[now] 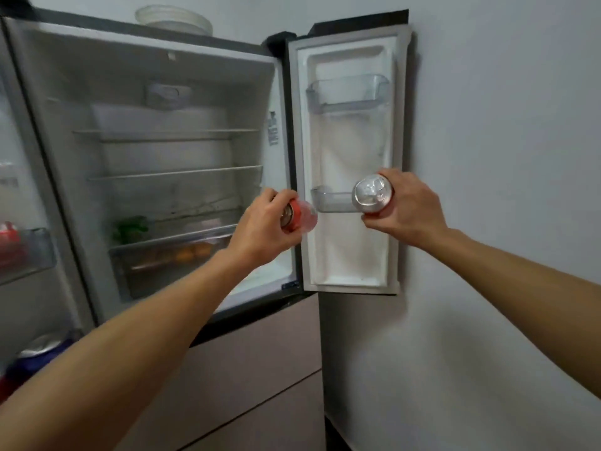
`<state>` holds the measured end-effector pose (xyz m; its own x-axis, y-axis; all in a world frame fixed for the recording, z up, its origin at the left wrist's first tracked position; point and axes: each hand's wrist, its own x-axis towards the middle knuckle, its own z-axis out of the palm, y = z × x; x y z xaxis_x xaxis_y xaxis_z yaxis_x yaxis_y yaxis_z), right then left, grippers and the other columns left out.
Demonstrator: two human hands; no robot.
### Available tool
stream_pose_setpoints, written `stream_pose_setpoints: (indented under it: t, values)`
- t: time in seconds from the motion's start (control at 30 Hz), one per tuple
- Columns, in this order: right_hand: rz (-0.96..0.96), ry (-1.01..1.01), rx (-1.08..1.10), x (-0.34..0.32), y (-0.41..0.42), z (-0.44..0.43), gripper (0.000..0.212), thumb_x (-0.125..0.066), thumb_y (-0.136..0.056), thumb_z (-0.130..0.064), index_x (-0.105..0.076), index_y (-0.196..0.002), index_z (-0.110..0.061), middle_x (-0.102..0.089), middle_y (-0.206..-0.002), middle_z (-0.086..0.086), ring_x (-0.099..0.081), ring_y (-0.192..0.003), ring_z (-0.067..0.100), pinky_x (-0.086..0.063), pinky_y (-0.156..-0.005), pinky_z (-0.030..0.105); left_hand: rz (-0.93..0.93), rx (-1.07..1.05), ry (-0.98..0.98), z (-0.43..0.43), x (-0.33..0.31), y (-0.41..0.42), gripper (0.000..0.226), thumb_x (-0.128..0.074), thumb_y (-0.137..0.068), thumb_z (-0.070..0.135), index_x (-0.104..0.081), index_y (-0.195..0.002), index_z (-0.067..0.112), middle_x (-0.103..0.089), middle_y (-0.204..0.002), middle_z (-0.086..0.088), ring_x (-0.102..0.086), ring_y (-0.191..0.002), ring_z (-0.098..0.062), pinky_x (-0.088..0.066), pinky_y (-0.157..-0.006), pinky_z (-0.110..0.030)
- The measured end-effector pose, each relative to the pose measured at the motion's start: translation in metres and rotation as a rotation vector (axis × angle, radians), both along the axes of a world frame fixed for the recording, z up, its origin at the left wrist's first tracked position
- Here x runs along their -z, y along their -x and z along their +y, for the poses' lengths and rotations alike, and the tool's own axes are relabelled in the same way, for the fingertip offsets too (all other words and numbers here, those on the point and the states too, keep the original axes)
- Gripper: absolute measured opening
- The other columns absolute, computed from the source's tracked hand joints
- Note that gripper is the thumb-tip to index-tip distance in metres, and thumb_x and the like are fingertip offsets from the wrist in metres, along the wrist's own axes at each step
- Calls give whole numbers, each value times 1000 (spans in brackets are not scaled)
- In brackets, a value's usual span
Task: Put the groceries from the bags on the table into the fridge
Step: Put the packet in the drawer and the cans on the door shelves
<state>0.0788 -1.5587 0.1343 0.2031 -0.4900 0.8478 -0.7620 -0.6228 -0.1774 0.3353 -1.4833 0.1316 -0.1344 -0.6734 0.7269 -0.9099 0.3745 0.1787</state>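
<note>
Shows the left hand [260,229] curled round a red can [297,218], the can tilted with its top toward the camera, in front of the right edge of the open fridge [162,76] compartment. Shows the right hand [406,209] gripping a silver-topped can [372,193], lid facing the camera, just in front of the lower door bin [331,200] of the right door [351,255]. Keeps the two cans apart, one on either side of the hinge line, neither set down. Above on the same door, an upper door bin [348,92]. Inside, glass shelves, green produce [130,229] on the lowest, orange items in the drawer [182,255] beneath. On top, stacked plates [174,19]. At far left, a blurred left door bin [19,252] with red packaging.
</note>
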Motion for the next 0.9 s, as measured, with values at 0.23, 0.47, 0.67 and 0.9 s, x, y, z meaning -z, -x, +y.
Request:
stream_pose_setpoints:
  t: [0.23,0.47,0.67,0.9]
  values:
    - [-169,-74,-183,-56,-4,-104,73,-86,-57,-42,-50,-120,-29,-61,-113,-6,-59,-98,18,-49,-83,33,113,10,127,-105,-57,20,61,-78,-74,25,-49,-127,23,-48,-117,-2,-52,-103,-20,-50,-91,-35]
    - [-56,-277,-208,-69,-1,-154,75,-89,-58,-26,-51,-122,-23,-62,-106,-2,-58,-95,17,-44,-80,26,-23,50,6,-167,-56,35,66,-77,-76,30,-45,-132,21,-49,-123,-4,-51,-109,-21,-47,-95,-35]
    - [145,-405,-136,-64,-1,-181,76,-86,-58,-16,-51,-124,-23,-62,-114,2,-59,-101,21,-50,-87,33,-66,54,-69,-200,-49,31,65,-75,-79,31,-42,-134,23,-48,-129,-4,-49,-116,-23,-46,-98,-35]
    - [287,-516,-69,-74,-3,-187,79,-76,-63,-2,-47,-130,-30,-55,-121,0,-56,-106,20,-50,-92,38,-25,113,-132,-219,-44,35,59,-69,-83,39,-42,-134,25,-48,-132,-4,-49,-118,-24,-48,-95,-36]
